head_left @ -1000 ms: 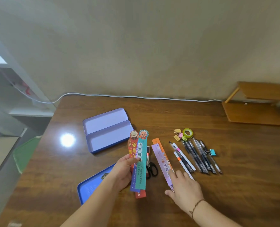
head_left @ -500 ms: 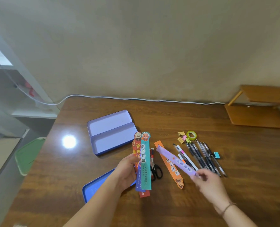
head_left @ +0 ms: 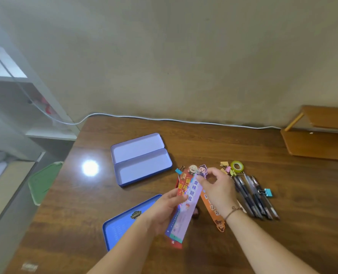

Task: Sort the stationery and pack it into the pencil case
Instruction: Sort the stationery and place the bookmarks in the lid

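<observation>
The purple bookmark [head_left: 186, 204] bore the vertical characters 金榜题名. The red bookmark [head_left: 184, 182] at its 10 o'clock showed 前; the rest was illegible.

The open pencil case [head_left: 142, 171] is lilac inside with a blue rim. The top bookmark [head_left: 186, 210] is lavender with blue characters; another bookmark [head_left: 213, 212] is orange. The worktop [head_left: 282, 224] is dark brown woodgrain.

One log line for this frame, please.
left hand: grips bookmark stack | right hand: pinches purple bookmark top onto stack | open pencil case: nothing inside | orange bookmark, pens: on table
</observation>
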Demonstrator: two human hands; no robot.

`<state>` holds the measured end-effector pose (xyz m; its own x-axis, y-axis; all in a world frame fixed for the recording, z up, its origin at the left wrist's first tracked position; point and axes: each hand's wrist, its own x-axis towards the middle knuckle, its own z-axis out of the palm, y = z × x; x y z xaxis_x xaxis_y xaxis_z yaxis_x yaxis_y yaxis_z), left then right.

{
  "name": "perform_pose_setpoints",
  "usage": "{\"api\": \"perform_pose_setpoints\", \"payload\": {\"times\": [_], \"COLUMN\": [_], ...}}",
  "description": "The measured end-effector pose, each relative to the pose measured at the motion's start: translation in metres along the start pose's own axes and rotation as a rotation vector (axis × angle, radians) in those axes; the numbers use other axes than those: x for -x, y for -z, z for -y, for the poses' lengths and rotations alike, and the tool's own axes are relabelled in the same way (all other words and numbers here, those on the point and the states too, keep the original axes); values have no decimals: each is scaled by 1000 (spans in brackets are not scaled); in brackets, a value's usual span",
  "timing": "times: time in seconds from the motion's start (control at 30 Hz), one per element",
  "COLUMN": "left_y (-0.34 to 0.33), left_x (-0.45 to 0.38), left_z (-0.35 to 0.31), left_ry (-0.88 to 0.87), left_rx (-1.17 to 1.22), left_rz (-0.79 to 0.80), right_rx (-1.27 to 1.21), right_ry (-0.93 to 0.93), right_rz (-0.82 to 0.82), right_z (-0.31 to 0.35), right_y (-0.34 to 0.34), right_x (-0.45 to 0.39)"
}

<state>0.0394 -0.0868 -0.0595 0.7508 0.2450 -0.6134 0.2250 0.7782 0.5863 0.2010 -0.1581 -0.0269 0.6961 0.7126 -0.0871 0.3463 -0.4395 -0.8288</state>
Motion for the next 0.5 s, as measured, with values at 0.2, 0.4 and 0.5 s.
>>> {"api": "perform_pose_setpoints", "payload": {"times": [0.2, 0.4, 0.5], "left_y": [16, 23, 21], "left_x": [1, 0, 0], "left_z": [2, 4, 3], "left_ry": [-123, -116, -93], "left_rx": [-31, 138, 218], "left_rz": [-203, -249, -208], "right_rx": [302, 906, 803], "right_ry": [-103, -280, -379], "right_rz": [-9, 260, 225], "right_z": [-25, -58, -59], "right_y": [-1, -5, -4], "right_x": [13, 51, 51]}}
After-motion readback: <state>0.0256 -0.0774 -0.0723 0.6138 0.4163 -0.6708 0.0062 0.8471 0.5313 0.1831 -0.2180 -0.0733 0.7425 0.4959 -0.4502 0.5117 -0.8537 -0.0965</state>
